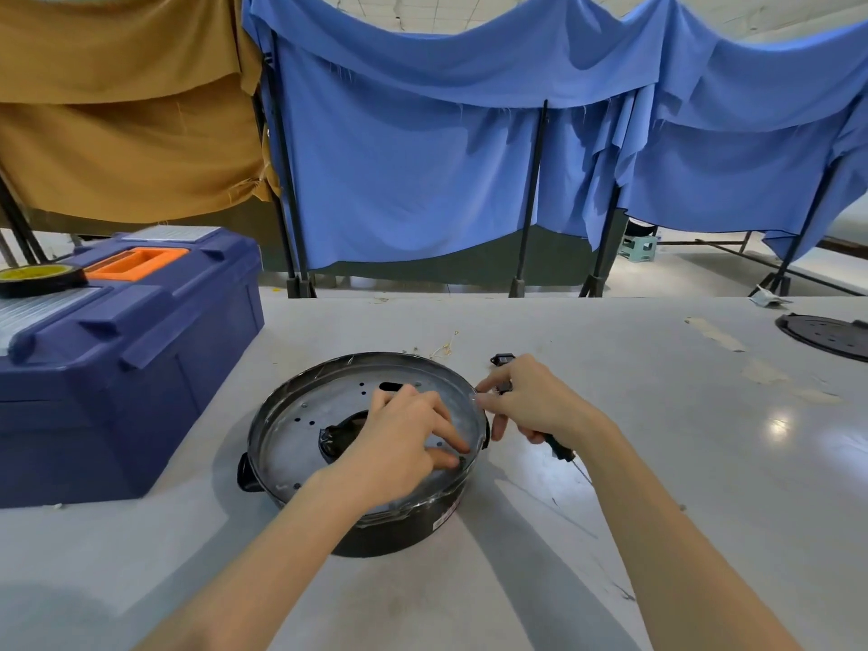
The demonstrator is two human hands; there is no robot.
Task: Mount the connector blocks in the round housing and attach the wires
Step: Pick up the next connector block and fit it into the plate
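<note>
Right grip (526,406) around screwdriver (560,448); grey tabletop (681,439)

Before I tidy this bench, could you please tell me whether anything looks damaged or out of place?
Yes. Peeling tape scraps streak the table to the right of the round housing. Thin loose strands lie behind it, and crumpled black tape edges its centre opening.

Both hands at the round housing (399,533) on a grey table (681,439).
Left hand (399,444) reaches inside, fingertips by the right inner rim. Right hand (530,401) grips a screwdriver (559,446), index finger at the rim. Black connector block (502,359) lies just behind it. Blue toolbox (131,368) at left.
</note>
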